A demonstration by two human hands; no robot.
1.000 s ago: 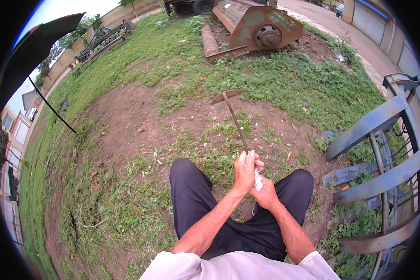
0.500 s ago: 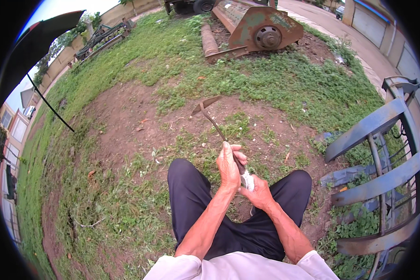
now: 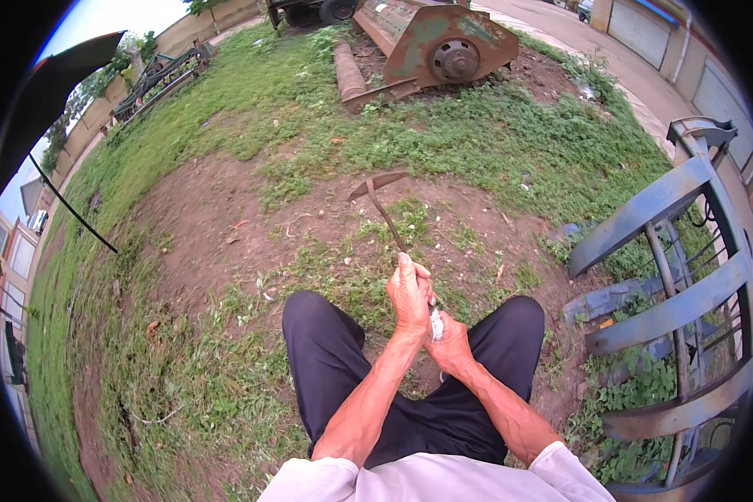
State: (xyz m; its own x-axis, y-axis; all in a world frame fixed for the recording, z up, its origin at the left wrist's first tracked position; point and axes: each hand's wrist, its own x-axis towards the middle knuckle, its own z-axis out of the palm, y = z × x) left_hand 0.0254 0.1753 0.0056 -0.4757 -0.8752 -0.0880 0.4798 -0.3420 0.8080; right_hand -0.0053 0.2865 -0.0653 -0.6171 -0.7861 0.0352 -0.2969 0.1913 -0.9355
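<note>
Noted: one short-handled hoe (image 3: 379,183), up in front of the body, its head out past the knees over patchy soil (image 3: 201,213) and low weeds. We see no contact between blade and ground that we could swear to.

Left hand (image 3: 411,293): fingers curled round the shaft, thumb laid up along it. Right hand (image 3: 450,343): wrapped about the lower end, by a white wrapping (image 3: 436,325) (cloth or plastic, we cannot tell); its fingertips are mostly hidden.

To handle it well, we would let the left hand steer and the right anchor the butt, both firm but not rigid. We judge that a bunched wrapping could slip, so we would keep it flat under the palm. Knees (image 3: 309,311) well parted suits us; we would swing between them, well clear of the blue metal frame (image 3: 657,324) at right.
</note>
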